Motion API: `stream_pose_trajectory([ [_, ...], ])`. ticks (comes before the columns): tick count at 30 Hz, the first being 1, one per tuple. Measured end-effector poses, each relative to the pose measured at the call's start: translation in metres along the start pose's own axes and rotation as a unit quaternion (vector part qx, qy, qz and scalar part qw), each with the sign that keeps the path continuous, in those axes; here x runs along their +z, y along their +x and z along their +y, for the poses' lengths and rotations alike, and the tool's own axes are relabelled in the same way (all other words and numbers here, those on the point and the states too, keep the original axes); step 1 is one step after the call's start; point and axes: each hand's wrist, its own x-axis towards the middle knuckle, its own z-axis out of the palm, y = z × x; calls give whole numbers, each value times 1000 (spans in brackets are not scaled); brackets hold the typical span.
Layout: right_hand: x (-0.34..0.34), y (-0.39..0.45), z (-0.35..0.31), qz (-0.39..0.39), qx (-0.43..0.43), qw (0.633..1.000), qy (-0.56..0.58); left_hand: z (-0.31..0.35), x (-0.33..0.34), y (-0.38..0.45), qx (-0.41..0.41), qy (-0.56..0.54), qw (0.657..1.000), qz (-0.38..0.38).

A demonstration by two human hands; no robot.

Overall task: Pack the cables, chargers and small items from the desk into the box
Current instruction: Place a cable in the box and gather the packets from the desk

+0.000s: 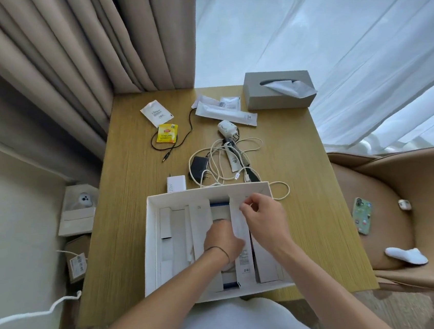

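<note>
A white open box (149,241) with cardboard dividers sits at the desk's near edge. My left hand (222,240) reaches down into its middle compartment, fingers hidden under a white cardboard flap (241,242). My right hand (264,213) pinches the top of that flap and lifts it. Behind the box lie a white charger block (176,183), a black adapter (198,166), tangled white cables (226,160), a white round plug (226,127) and a thin black cable (178,141).
A yellow tea bag (167,133), white sachets (155,113) and long white packets (225,112) lie at the desk's far side, next to a grey tissue box (277,91). A tan chair (401,198) on the right holds a phone (362,214) and a sock (407,254).
</note>
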Motion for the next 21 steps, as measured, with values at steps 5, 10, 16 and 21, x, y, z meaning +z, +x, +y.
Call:
stream_pose_trajectory([
  [5, -9, 8, -4, -11, 3, 1000, 25, 8, 2, 2, 21, 94, 995, 5],
  [10, -19, 23, -19, -8, -17, 999, 45, 17, -11, -2, 53, 159, 986, 3],
  [16, -37, 67, -44, 10, -35, 998, 58, 28, -65, -17, 152, 128, 969, 145],
  [21, -43, 124, -66, 20, -53, 998, 17, 43, -122, -4, 196, 97, 952, 215],
])
